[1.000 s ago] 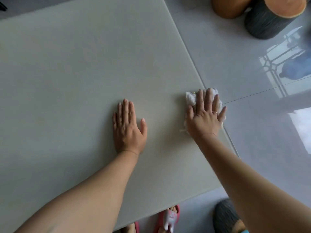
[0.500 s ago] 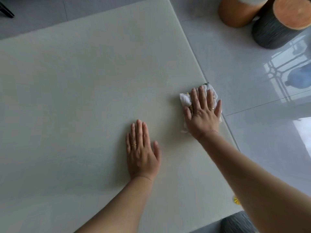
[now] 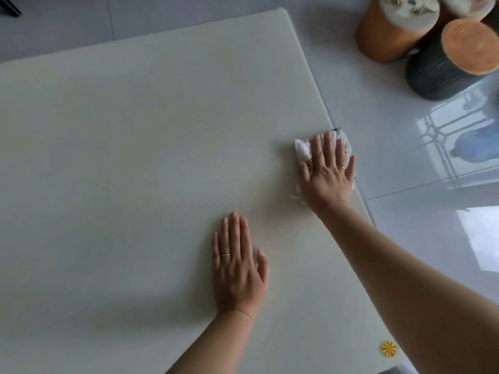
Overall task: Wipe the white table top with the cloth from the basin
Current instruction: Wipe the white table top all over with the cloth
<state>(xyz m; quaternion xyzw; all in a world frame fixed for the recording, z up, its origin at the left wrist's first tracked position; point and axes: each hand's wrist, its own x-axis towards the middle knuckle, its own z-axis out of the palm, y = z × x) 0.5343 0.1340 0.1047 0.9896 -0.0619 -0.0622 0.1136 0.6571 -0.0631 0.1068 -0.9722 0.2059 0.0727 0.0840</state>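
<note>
The cloth [image 3: 303,150] lies near the right edge of the white bench [image 3: 135,144], under the right hand [image 3: 328,175]. That hand presses flat on it, fingers [image 3: 318,149] spread out, not gripping. The left hand [image 3: 237,268] lies flat on the bare bench, holding nothing. A small yellow flower shape [image 3: 389,356] sits near the corner.

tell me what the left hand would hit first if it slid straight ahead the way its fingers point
Nothing, as far as this view shows. The left hand lies flat, fingers pointing up the white table top, bare to its far edge. The cloth under the right hand sits off to the right of that line.
</note>
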